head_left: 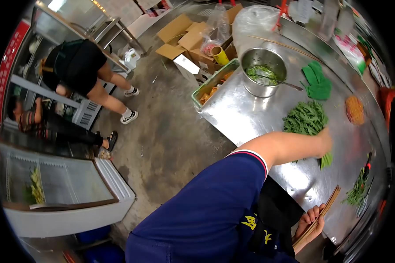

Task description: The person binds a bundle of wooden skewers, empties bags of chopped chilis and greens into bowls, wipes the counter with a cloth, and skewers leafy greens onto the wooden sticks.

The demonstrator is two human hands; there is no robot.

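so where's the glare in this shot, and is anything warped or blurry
Head view: white glare on the steel table, beside the pot and below the reaching forearm; strong fisheye curve, bowing the table's far edge; black, unlit corners; the reaching hand looks soft, perhaps from motion, though I can't be sure.

Table [228, 111]: smooth, glossy metal; pot [264, 87]: shiny metal; glove [316, 81]: matt green cloth; boxes [193, 37]: matt brown cardboard; floor [175, 153]: dull, stained; shirt [197, 197]: matt navy cloth; sticks [318, 217]: wood-like
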